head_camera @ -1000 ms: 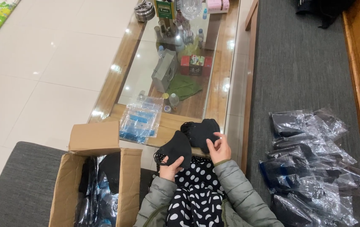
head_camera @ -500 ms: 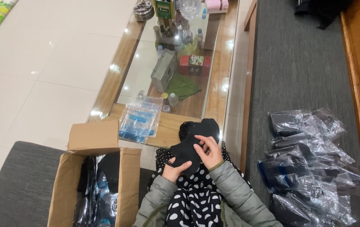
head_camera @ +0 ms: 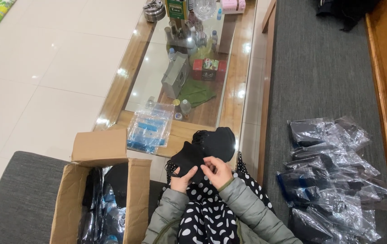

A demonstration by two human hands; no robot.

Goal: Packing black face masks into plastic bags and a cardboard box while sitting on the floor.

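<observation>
Drawn together since a moment ago, when held spread apart: two dark halves of a black fabric piece (head_camera: 204, 149), now overlapped above the lap. Left hand (head_camera: 183, 177) clenched on the near left edge of the cloth, thumb on top; right hand (head_camera: 218, 172) pinching the middle with fingertips, apparently to line up the layers. Raised clear of a black dress with white dots (head_camera: 207, 212), probably for a better look under the head camera. Just left of the knees, an open cardboard box (head_camera: 73, 199) with flaps up, stuffed with dark goods in clear wrapping, set within easy reach of the left arm. Just beyond the hands, on the near end of a glass-topped wooden tabletop (head_camera: 121, 97), a stack of flat clear plastic bags with blue print (head_camera: 150, 129), also within reach. Farther along, under the glass, a grey carton (head_camera: 175, 80), a red box (head_camera: 209, 70) and bottles. Well to the right, on a grey cushion (head_camera: 320, 81), a loose heap of bagged dark items (head_camera: 333, 176), kept apart from the box.
</observation>
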